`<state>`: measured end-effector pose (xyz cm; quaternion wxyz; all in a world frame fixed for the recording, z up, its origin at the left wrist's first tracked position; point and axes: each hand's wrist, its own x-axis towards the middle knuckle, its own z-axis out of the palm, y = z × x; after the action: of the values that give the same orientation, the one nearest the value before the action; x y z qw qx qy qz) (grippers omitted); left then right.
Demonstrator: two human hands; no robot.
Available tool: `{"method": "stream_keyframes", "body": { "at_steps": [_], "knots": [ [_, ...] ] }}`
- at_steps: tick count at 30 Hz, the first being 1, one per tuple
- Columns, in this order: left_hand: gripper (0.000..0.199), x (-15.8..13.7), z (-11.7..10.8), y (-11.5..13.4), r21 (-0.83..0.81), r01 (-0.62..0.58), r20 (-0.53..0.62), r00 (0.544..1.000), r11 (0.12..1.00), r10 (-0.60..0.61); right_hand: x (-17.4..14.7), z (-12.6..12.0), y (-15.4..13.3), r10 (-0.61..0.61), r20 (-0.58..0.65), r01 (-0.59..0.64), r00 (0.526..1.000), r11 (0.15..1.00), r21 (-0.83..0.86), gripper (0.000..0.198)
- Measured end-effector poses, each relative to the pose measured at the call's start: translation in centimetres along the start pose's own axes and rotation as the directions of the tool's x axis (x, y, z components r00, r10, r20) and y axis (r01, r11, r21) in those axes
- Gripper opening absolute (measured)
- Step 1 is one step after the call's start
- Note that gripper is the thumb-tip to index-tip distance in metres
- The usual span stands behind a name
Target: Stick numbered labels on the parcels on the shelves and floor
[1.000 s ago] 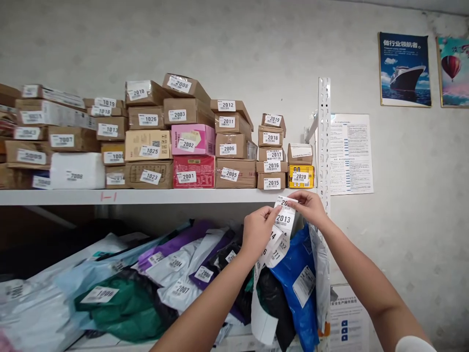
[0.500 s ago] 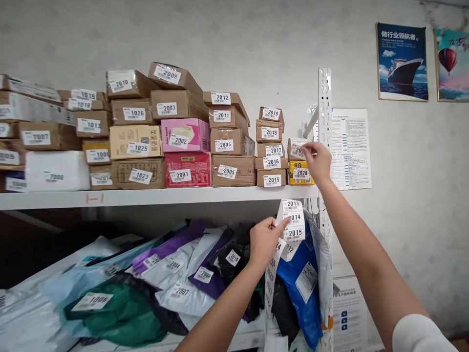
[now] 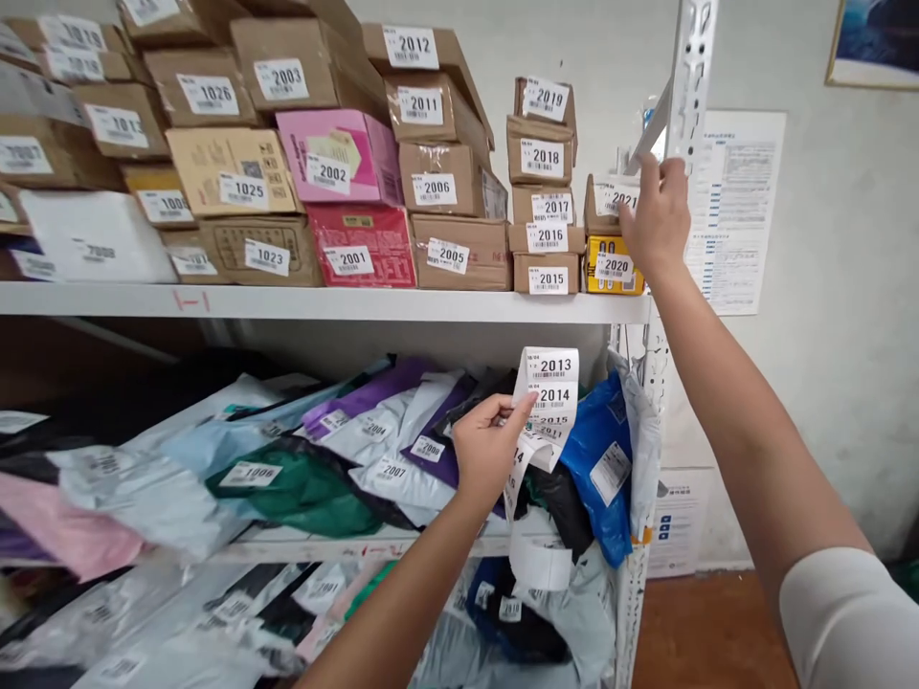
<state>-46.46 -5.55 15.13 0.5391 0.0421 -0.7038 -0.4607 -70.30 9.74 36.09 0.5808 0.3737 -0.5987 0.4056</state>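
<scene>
My left hand (image 3: 489, 442) pinches a long strip of printed paper labels (image 3: 549, 394) between thumb and fingers; 2013, 2014 and 2015 show at its top. Below the hand the strip curls and hangs in front of the lower shelf. My right hand (image 3: 657, 215) is closed at the right end of a small cardboard box (image 3: 597, 218), the thumb by a label marked 2021 (image 3: 616, 196) on its front. The hand hides that end of the box, and its fingertips are partly hidden. Under this box is a yellow box (image 3: 610, 251) marked 2020.
Numbered cartons stand stacked along the white upper shelf (image 3: 431, 304), including a column topped by the 2019 box (image 3: 544, 99). Numbered plastic mailing bags crowd the lower shelves, with a blue bag (image 3: 595, 450) at the right. A perforated white post (image 3: 690, 86) rises beside my right hand.
My view has moved nearer and tilted down, showing a lower level of bags. My right hand has shifted from the label's front toward the box's right end, uncovering 2021. My left hand keeps the strip.
</scene>
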Motion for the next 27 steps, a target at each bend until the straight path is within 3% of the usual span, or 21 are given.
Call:
{"method": "stream_keyframes", "body": {
  "at_steps": [3,5,7,9,11,13,16,18,20,22,23,25,27],
  "knots": [
    [0.031,-0.4,-0.9,-0.8,0.027,-0.159,-0.061,0.985,0.987,0.161,-0.6,-0.4,-0.3,-0.014,0.054,0.011,0.998,0.998,0.068,0.05],
    [0.03,-1.1,-1.5,-1.5,0.048,-0.215,-0.085,0.972,0.975,0.218,-3.2,-1.4,-2.0,0.025,0.062,-0.036,0.998,0.983,0.179,0.047],
    [0.028,-2.4,-1.8,-2.3,0.063,-0.181,-0.081,0.979,0.981,0.186,-8.1,-2.9,-5.0,0.1,0.106,-0.132,0.989,0.919,0.371,0.037],
    [0.03,-4.5,-1.6,-3.1,0.068,-0.106,-0.028,0.994,0.992,0.108,-15.2,-4.3,-8.3,0.145,0.36,-0.344,0.922,0.736,0.583,0.045],
    [0.036,-7.1,-1.1,-4.1,0.074,-0.055,0.067,0.997,0.996,0.05,-23.2,-5.3,-10.9,0.174,0.638,-0.639,0.75,0.438,0.632,0.052],
    [0.041,-9.7,-0.3,-5.4,0.091,-0.039,0.205,0.978,0.995,0.019,-30.6,-5.7,-12.4,0.346,0.766,-0.838,0.542,0.159,0.521,0.041],
    [0.038,-12.0,0.5,-8.3,0.137,0.013,0.471,0.879,0.99,-0.077,-38.9,-5.7,-12.6,0.644,0.719,-0.85,0.261,-0.2,0.488,0.048],
    [0.036,-11.7,0.2,-11.0,0.226,0.064,0.5,0.849,0.972,-0.172,-42.2,-6.0,-11.9,0.744,0.659,-0.787,0.112,-0.339,0.516,0.051],
    [0.035,-10.2,-0.6,-13.9,0.368,0.105,0.35,0.905,0.924,-0.243,-44.0,-7.1,-11.1,0.798,0.602,-0.735,0.022,-0.395,0.551,0.049],
    [0.049,-8.1,-1.6,-16.6,0.507,0.157,0.175,0.944,0.848,-0.279,-44.6,-8.9,-10.3,0.846,0.534,-0.703,-0.002,-0.381,0.601,0.044],
    [0.061,-7.0,-1.9,-17.8,0.56,0.182,0.134,0.943,0.808,-0.306,-44.6,-10.0,-9.9,0.864,0.504,-0.694,0.007,-0.359,0.624,0.04],
    [0.074,-5.1,-2.1,-19.4,0.639,0.198,0.173,0.905,0.743,-0.389,-44.3,-12.3,-8.9,0.899,0.436,-0.673,0.046,-0.294,0.678,0.033],
    [0.061,-3.6,-2.1,-20.4,0.675,0.171,0.281,0.84,0.718,-0.464,-43.9,-14.3,-8.0,0.958,0.275,-0.637,0.076,-0.166,0.753,0.037]
  ]
}}
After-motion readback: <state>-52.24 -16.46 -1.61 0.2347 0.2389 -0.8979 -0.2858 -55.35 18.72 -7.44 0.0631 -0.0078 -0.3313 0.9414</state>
